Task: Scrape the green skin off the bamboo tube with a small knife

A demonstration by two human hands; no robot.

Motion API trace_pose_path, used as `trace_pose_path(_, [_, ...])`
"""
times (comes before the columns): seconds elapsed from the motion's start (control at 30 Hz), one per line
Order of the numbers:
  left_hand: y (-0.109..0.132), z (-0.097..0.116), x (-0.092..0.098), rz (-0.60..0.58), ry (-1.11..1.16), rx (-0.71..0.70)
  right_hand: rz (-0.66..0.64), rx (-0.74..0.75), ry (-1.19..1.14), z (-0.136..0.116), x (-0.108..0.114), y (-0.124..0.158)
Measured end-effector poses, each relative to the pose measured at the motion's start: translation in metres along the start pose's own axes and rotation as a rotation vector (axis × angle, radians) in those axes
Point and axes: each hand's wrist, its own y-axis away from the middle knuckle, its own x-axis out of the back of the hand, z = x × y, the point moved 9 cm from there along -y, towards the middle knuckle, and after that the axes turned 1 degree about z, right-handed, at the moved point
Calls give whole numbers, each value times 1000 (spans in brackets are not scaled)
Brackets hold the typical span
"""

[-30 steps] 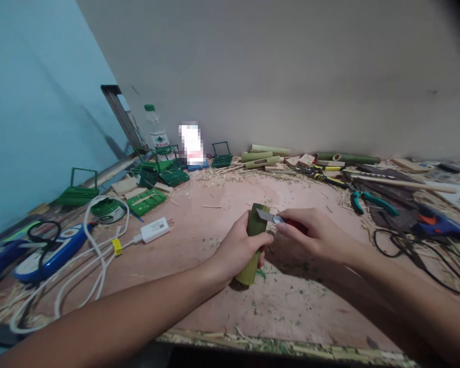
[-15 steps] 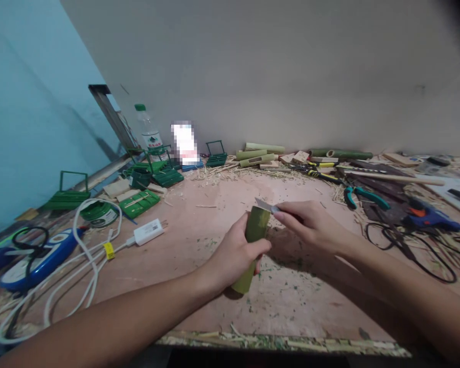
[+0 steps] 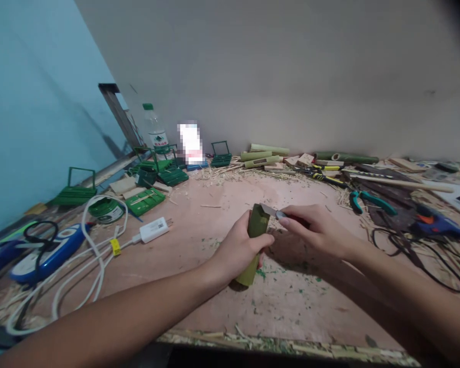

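Note:
My left hand is wrapped round a short green bamboo tube that stands tilted on the workbench, its lower end on the board. My right hand grips a small knife with a red handle; the blade tip rests against the upper rim of the tube. Green shavings lie scattered on the board around the tube's base.
To the left lie a white charger with cable, a blue case with scissors, a tape roll and green woven pieces. A bottle stands at the back. Bamboo sticks, pliers, a glue gun and cables fill the right side.
The knife blade dropped from just above the tube's rim back onto its upper edge. The left hand kept its hold on the tube; the view shifted slightly.

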Motion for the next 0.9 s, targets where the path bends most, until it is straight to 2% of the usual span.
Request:
trace_pose_path(0.3, [-2, -2, -2, -11, -4, -27, -82, 23, -19, -8, -11, 3])
trace_pose_path(0.63, [0, -1, 0, 8, -38, -55, -84, 53, -17, -11, -11, 3])
trace_pose_path(0.77, [6, 0, -2, 30, -37, -26, -46, 28, 6, -6, -8, 1])
trace_pose_path(0.9, [17, 1, -16, -58, -72, 9, 104, -76, 49, 16, 13, -5])
